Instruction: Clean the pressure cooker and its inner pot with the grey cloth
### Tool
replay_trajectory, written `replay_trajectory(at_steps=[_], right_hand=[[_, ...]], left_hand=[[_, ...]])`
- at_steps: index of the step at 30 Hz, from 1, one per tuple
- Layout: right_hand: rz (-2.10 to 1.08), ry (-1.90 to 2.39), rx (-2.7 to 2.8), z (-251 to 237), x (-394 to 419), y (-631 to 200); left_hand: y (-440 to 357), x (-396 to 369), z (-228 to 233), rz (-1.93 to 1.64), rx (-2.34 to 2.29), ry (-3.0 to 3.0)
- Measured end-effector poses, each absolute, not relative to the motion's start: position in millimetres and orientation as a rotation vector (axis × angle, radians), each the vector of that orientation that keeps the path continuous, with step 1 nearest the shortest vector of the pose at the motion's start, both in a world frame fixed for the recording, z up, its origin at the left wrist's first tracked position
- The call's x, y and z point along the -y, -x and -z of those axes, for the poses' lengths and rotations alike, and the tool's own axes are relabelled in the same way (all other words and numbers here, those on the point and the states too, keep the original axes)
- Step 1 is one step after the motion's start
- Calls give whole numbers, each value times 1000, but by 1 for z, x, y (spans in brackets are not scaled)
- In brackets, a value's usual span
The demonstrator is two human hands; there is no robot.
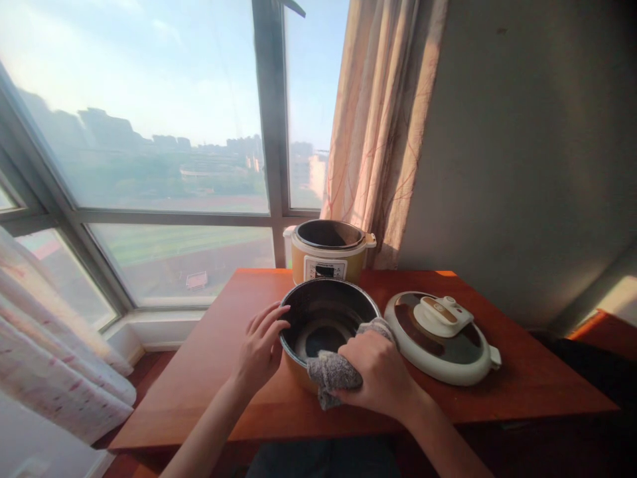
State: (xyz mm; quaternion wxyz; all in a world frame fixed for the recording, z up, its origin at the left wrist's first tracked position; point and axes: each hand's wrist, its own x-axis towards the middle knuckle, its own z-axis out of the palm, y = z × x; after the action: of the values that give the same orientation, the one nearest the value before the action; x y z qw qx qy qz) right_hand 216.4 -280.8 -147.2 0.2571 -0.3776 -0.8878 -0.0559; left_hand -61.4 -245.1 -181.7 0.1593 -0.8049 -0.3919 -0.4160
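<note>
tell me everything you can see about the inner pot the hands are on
The inner pot is a round, deep metal-looking bowl with a dark inside and a golden-tan outside wall. It stands upright and looks empty, on the wooden table, in front of the cooker base and left of the lid. The left hand rests on its left rim. The right hand presses a grey cloth over its near rim.
</note>
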Motion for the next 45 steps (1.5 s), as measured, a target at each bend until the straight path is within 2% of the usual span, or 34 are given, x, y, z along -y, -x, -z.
replay_trajectory(at_steps=[6,11,24,45], right_hand=[[184,1062,2397,147,281,-213],[185,1066,2392,148,283,-212],[172,961,2494,143,276,-220],[42,848,2551,137,267,-229]], left_hand=[[16,294,171,1168,1139,2339],[-4,305,173,1240,1235,2284],[24,280,177,1164,972,2372],[87,215,166,1051,996,2506]])
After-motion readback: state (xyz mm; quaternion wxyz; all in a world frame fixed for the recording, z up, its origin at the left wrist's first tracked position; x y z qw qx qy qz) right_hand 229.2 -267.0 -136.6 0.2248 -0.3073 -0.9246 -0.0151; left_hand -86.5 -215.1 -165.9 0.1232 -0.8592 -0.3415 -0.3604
